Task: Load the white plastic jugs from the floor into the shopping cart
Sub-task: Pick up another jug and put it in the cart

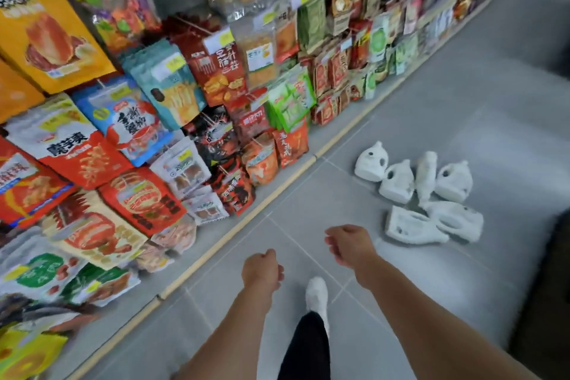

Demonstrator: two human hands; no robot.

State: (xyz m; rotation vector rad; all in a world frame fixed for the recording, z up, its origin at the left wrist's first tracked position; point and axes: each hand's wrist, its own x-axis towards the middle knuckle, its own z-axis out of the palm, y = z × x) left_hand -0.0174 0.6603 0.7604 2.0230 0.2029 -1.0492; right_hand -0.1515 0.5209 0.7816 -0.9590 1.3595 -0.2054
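Several white plastic jugs (416,194) lie in a loose heap on the grey tiled floor, ahead and to the right of me. The nearest jug (410,227) lies on its side. My right hand (350,245) hangs over the floor a short way left of that jug, fingers curled in, holding nothing. My left hand (262,270) is lower and further left, also curled into a loose fist with nothing in it. No shopping cart shows in the view.
A low shelf (234,234) packed with colourful snack bags (172,86) runs along the left side of the aisle. My white shoe (317,293) and dark trouser leg are below my hands. A dark object (546,302) fills the right edge.
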